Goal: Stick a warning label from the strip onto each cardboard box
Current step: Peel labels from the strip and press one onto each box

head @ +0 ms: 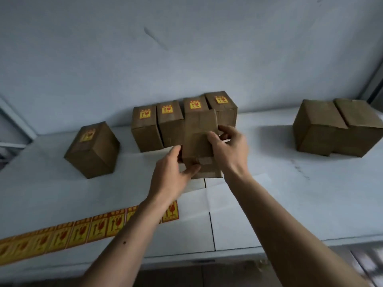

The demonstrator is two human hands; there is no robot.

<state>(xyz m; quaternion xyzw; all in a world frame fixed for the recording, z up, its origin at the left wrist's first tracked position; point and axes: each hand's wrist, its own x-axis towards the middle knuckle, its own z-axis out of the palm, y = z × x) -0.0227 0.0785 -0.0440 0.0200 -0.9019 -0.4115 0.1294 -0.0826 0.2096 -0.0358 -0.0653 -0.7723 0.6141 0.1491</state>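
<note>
- Cardboard box [200,133], plain brown with no label on the faces that show, sits in both hands at the middle of the view, tilted, with a strip of clear tape across its near end; whether it touches the surface I cannot tell.
- Left hand [173,170] grasps the box's lower left corner, thumb laid over the near edge and fingers tucked behind the left side.
- Right hand [228,148] grasps the box's right side, fingers curled over the upper face and the right edge.
- Row of four labelled boxes [170,125] stands directly behind the held box, side by side against the wall, each with a yellow-and-red warning label on top.
- Single labelled box [93,150] stands apart to the left of that row, turned at an angle.
- Two unlabelled boxes [335,127] stand touching each other well off to the right.
- Label strip [68,233] lies flat near the front edge of the white table [290,204], running from the left border up under the left forearm, with one more label showing just past the arm.
- Pale wall [186,48] rises behind everything.
</note>
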